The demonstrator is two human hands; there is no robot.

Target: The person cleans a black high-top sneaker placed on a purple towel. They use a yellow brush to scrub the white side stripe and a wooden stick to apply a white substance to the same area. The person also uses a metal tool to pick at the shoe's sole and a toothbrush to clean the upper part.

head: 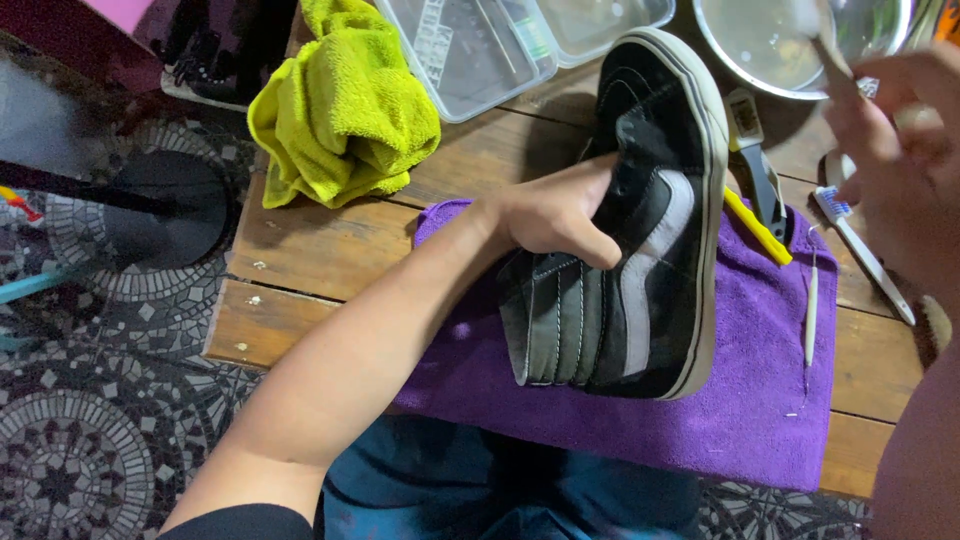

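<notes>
A black high-top sneaker with a white side stripe and white sole lies on its side over a purple cloth on a wooden table. My left hand is tucked into the shoe's opening and grips it. My right hand, blurred at the right edge, is raised above the table and holds a thin stick-like tool whose tip reaches over a metal bowl.
A yellow-green towel lies bunched at the table's left. Clear plastic containers sit at the back. A toothbrush, a yellow-handled tool and a thin white pick lie right of the shoe. Mosaic floor at left.
</notes>
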